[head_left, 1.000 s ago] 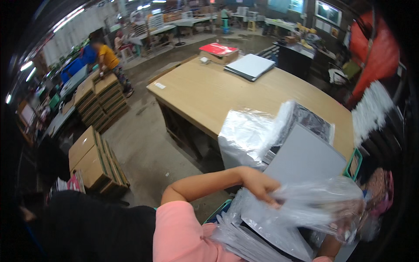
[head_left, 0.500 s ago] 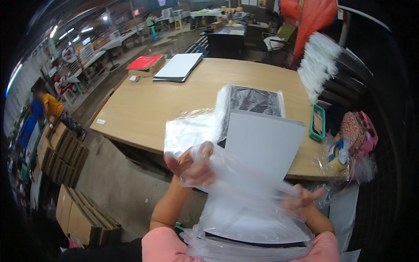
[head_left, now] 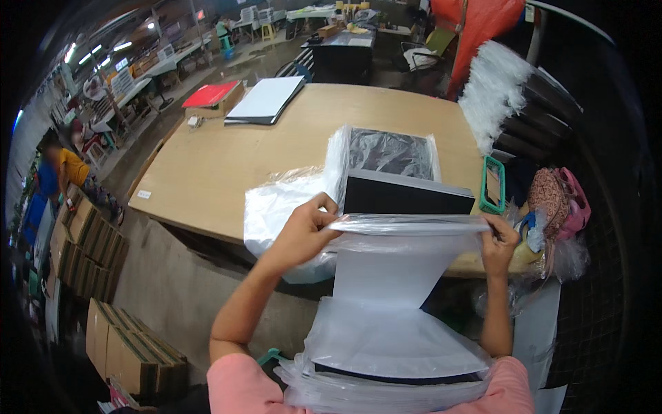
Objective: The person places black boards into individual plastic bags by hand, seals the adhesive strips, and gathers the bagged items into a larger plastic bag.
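Observation:
My left hand [head_left: 303, 233] and my right hand [head_left: 498, 243] each pinch one end of a clear plastic bag [head_left: 407, 225], which is stretched level between them. The bag lies across a white board [head_left: 386, 272] that stands tilted between my arms and the table edge. Just beyond the bag, a black panel [head_left: 403, 195] with a pale top edge shows. On my lap is a pile of plastic-covered white sheets [head_left: 393, 338]. Loose clear bags [head_left: 276, 210] lie by my left hand. Further in, a dark plastic-wrapped stack [head_left: 389, 153] rests on the table.
The wooden table [head_left: 227, 165] carries a red folder [head_left: 212, 94] on a box, a white-topped stack [head_left: 265, 100] and a green basket [head_left: 492, 185]. A patterned bag [head_left: 549, 196] sits at the right. Cardboard bundles [head_left: 131, 348] stand on the floor at left; a person in yellow [head_left: 72, 168] is beyond.
My hands have drawn apart and pulled the bag taut, where it was loose and blurred before. The white board's far part has dropped or turned, and a black face shows there now.

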Demonstrator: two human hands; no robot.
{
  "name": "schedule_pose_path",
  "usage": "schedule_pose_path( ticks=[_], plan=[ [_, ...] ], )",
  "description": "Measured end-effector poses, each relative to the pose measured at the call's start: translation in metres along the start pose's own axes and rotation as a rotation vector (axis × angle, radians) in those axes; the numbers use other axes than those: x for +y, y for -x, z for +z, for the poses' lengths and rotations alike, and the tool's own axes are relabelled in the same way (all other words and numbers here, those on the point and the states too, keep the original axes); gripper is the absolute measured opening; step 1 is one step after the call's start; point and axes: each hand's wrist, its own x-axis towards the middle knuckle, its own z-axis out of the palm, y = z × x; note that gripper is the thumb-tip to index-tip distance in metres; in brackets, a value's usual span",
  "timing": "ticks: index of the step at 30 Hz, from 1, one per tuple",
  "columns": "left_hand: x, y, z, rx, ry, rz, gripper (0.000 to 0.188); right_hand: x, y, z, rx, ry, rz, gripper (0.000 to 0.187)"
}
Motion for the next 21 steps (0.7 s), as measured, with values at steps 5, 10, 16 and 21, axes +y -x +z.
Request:
schedule_pose_path(
  ticks=[5, 10, 16, 21],
  plan=[
    [-0.025, 0.022, 0.011, -0.365, 0.934, -0.638, 0.021, -0.002, 0.037, -0.037, -0.413, -1.075, 0.800, 0.017],
    [-0.095, 0.061, 0.044, -0.474, 1.131, -0.579, 0.014, 0.025, 0.131, -0.037, -0.157, -1.225, 0.945, 0.022],
    [-0.216, 0.117, 0.104, -0.434, 1.218, -0.794, 0.015, 0.062, 0.173, -0.020, -0.657, -0.618, 0.719, 0.017],
    [-0.245, 0.121, 0.131, -0.290, 0.957, -0.911, 0.018, 0.108, 0.208, 0.007, -0.623, -0.410, 0.757, 0.014]
  ],
)
